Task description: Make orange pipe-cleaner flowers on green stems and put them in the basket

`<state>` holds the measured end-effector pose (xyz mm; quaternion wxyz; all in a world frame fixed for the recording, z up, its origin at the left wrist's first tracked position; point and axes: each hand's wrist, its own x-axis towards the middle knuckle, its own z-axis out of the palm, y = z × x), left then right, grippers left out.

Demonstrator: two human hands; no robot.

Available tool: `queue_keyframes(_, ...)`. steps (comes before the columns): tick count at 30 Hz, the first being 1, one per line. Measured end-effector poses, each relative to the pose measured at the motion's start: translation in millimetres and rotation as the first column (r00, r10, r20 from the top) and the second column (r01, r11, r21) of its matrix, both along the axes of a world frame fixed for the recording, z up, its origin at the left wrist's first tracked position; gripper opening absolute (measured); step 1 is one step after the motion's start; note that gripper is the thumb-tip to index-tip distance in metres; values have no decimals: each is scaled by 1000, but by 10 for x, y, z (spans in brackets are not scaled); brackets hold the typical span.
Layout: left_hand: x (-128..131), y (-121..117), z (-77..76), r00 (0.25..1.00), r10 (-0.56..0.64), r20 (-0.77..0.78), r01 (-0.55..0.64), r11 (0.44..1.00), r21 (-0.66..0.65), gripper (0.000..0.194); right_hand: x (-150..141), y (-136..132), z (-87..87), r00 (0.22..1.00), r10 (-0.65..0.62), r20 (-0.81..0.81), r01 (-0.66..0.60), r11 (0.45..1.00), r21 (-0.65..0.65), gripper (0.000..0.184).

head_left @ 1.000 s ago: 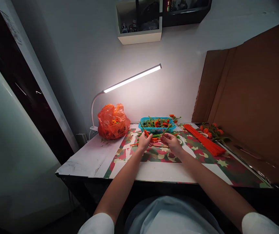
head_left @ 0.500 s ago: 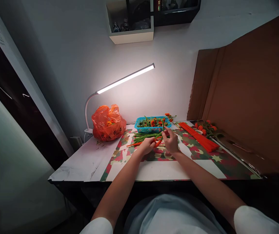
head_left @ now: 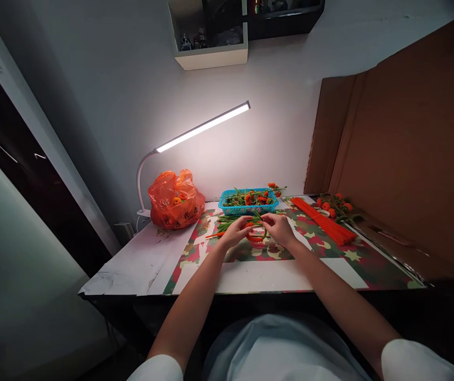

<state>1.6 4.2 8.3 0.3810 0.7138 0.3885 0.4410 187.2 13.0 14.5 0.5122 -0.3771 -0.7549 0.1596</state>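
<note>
My left hand [head_left: 235, 233] is closed in a pinch at the end of an orange pipe cleaner piece [head_left: 255, 238] that curves below my fingers. Opposite it, my right hand [head_left: 281, 228] pinches a green pipe cleaner [head_left: 265, 231], which joins or touches the orange part; the exact join is too small to make out. Both hands are just above the tabletop, fingertips a short way apart. Behind and left of them lie several green pipe cleaners [head_left: 225, 225], with an orange strip [head_left: 214, 235] beside them.
A blue basket [head_left: 246, 210] of orange flowers with green stems stands behind my hands. An orange plastic bag [head_left: 176, 203] and a lit lamp [head_left: 203, 127] are at left. Right lie a bundle of orange pipe cleaners [head_left: 324, 222], finished flowers [head_left: 336, 206] and a cardboard sheet [head_left: 409, 159].
The green pipe cleaner, upright in my right hand half a second ago, is now tipped over and bent toward my left hand. The view has shifted slightly to the right.
</note>
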Motion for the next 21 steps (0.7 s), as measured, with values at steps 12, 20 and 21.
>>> queue_keyframes(12,-68,96,-65,947,296,126,-304,951,50,30,11,-22,-49,935,-202,-291,210,978,-7,33)
queue_keyframes(20,-45,57,-60,985,164,63,-168,984,62,30,58,-14,-73,969,-138,206,120,988,99,36)
queue_keyframes(21,-46,59,-62,984,165,64,-169,984,60,30,62,-8,-80,962,-150,228,132,987,91,36)
